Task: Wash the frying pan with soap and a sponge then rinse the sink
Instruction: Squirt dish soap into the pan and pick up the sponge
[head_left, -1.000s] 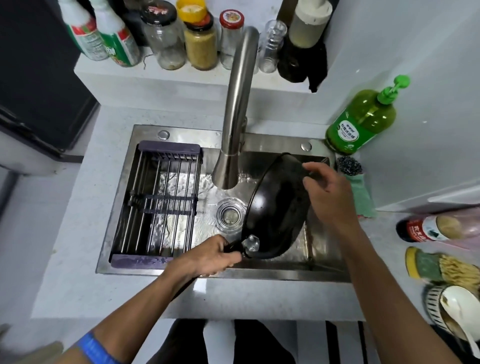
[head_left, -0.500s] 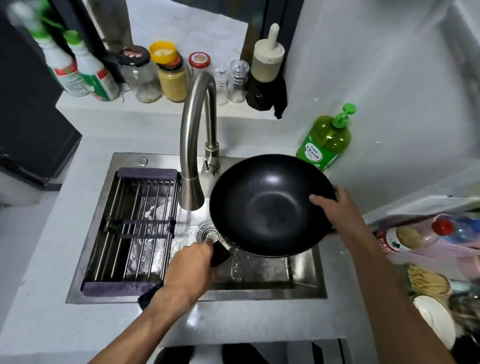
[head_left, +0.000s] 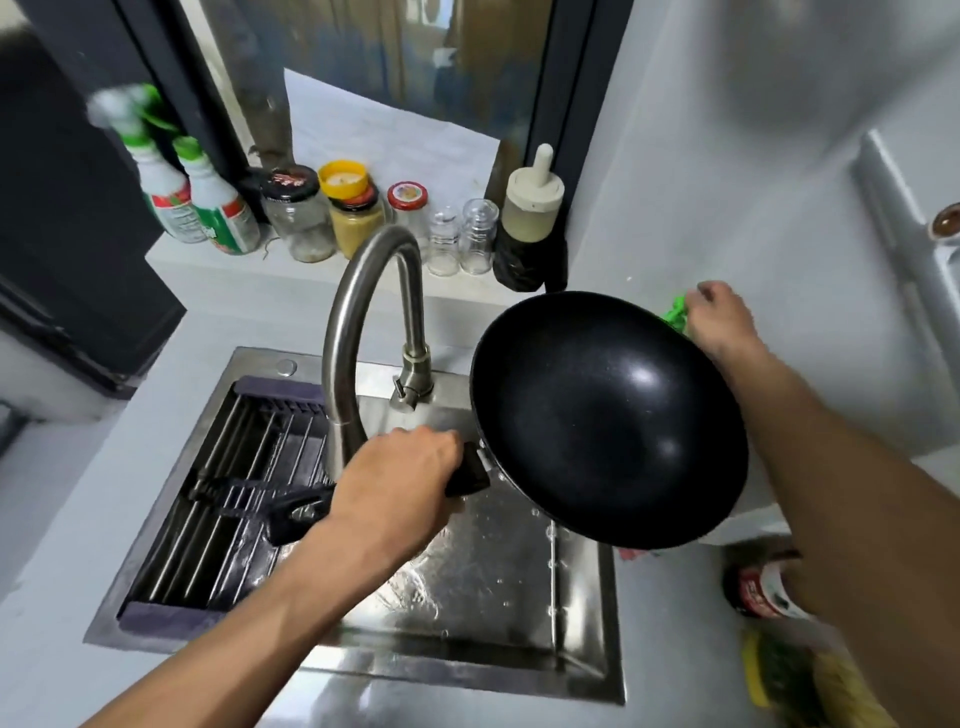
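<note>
pan: black frying pan hanging tilted over right side of sink; interior glossy, looking clean
left hand: gripping pan handle
right hand: fingers curling on green pump behind pan

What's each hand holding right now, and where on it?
Left hand grips the frying pan by its black handle. Right hand is at the green soap pump; its grip cannot be told.

Frying pan right of faucet, above sink.
</note>
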